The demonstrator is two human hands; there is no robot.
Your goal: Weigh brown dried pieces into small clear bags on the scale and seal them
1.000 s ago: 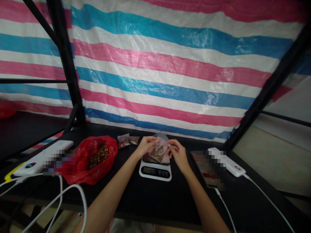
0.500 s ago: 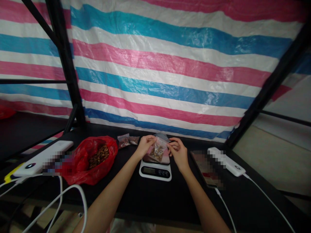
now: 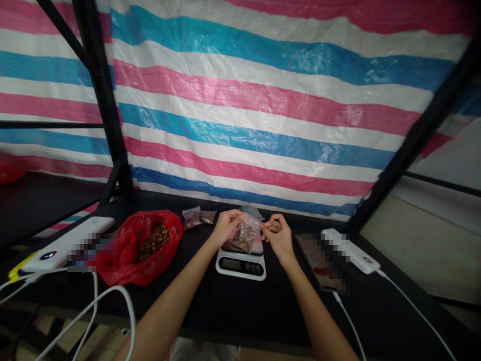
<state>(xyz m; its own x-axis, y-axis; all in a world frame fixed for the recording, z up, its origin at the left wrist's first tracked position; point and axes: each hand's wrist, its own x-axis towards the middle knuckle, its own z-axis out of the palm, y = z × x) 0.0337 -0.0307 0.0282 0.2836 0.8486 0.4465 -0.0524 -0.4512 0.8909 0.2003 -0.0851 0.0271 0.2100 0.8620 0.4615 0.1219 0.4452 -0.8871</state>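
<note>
We are holding a small clear bag point(image 3: 245, 235) of brown bits by its top edge, over the back part of a white scale point(image 3: 240, 265); whether the bag is resting on the scale, we cannot tell. Our left hand point(image 3: 227, 226) is pinching the top edge near the bag's 12 o'clock, fingertips narrow, and our right hand point(image 3: 277, 234) is pinching it near 2 o'clock with thumb and forefinger. From the left pinch, the right one is lying toward 4 o'clock, so that edge is sloping. The body is hanging toward 7 o'clock from the fingertips, its long axis seemingly running from 1 to 7. Neither hand is sitting nearer, as both are touching the bag. At its 9 o'clock, well apart, a red bag point(image 3: 132, 246) is lying.
</note>
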